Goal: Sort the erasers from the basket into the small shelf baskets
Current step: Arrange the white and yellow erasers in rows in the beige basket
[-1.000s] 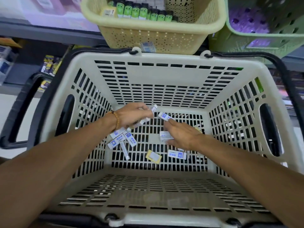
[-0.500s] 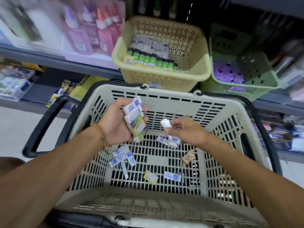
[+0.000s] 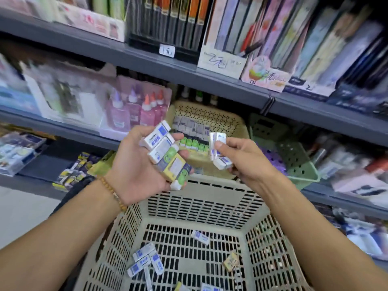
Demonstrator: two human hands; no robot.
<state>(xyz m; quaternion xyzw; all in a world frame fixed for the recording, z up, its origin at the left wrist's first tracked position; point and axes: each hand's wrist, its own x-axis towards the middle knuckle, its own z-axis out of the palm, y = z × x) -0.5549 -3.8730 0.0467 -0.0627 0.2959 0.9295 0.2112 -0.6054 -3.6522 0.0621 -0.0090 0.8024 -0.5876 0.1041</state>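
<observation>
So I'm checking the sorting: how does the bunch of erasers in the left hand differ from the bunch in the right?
The left hand's bunch is bigger and mixed: white-and-blue erasers plus green and yellow ones, lying across the palm. The right hand's bunch is smaller, only white-and-blue, pinched by the fingertips. Both are held up above the shopping basket, before the tan shelf basket.

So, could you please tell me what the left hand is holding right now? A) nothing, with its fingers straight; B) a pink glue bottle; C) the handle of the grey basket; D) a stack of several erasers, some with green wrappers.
D: the left hand grips a stack of erasers, white and blue ones on top and green-wrapped ones below, raised above the grey basket in front of the shelf.
</observation>
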